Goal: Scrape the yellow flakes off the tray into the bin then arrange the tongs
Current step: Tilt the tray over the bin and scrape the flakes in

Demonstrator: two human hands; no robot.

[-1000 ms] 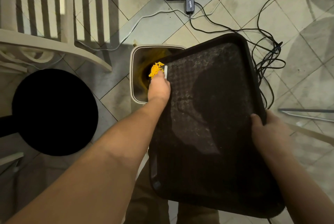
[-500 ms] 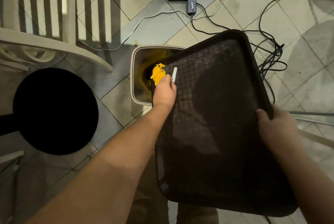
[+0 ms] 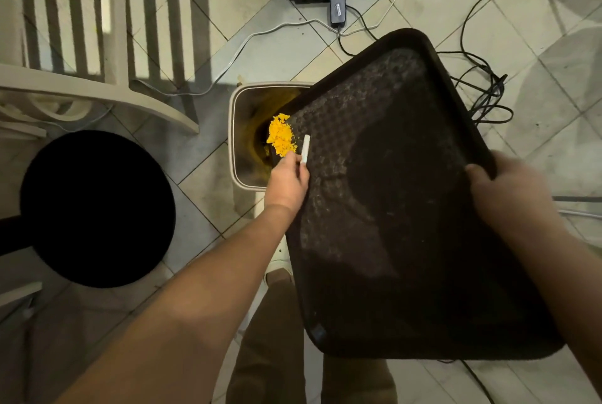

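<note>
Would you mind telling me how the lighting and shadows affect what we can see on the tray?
Head view: the dark tray is dim, with a broad shadow across its middle; the yellow flakes at its edge over the bin stand out brightly; striped shadows cross the floor at upper left; straight lines bow near the edges.

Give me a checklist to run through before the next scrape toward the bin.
1. Tray corner over the bin opening: ok.
2. Right hand gripping the tray's rim: ok.
3. Left hand holding the white scraper: ok.
4. Yellow flakes piled at the tray's edge above the bin: ok.
5. All flakes off the tray: not ok.
6. Tongs within reach: cannot tell, none in view.
</note>
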